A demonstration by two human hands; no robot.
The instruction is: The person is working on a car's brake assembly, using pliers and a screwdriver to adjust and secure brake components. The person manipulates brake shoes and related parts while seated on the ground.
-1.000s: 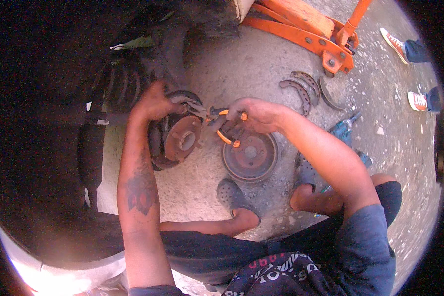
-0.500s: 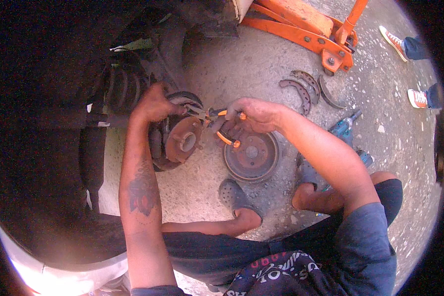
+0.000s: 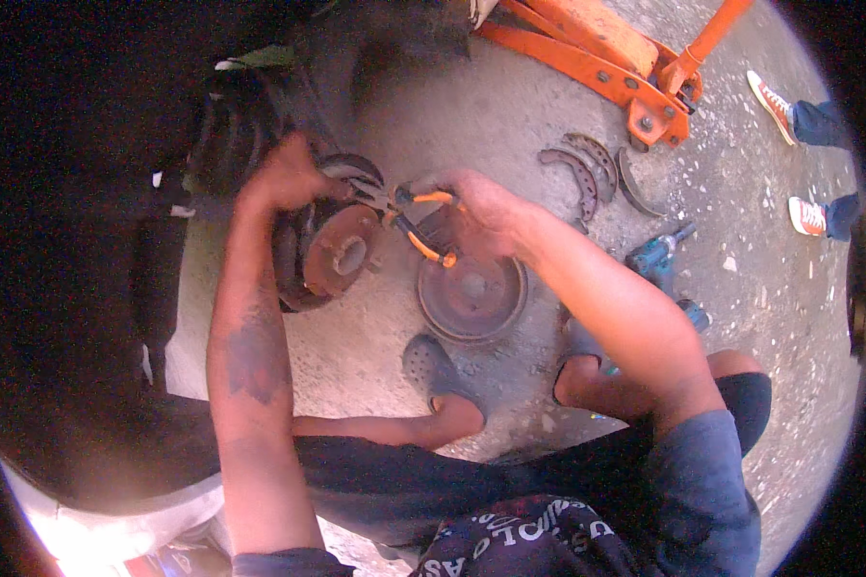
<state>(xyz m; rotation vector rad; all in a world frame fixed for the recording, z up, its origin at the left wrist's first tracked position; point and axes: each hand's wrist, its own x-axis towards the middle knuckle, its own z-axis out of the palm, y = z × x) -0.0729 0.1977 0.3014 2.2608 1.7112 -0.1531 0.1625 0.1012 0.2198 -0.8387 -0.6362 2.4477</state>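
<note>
At the wheel assembly, a rusty hub faces right. A curved brake shoe sits along its upper edge. My left hand is closed on the shoe's left part, thumb toward the hub; its other fingers are partly hidden. My right hand grips pliers with black and orange handles, which stand spread apart. The jaws point left and reach the shoe next to my left thumb; what they touch is too small to tell. Below the pliers a round brake drum lies on the ground.
Several worn brake shoes lie at the upper right, below an orange floor jack. A teal power tool lies beside my right forearm. Another person's shoes stand at the far right. The dark vehicle body fills the left.
The view has shifted a little, so the hub and drum appear farther left. The pliers stay at the brake shoe, and my left hand keeps its hold.
</note>
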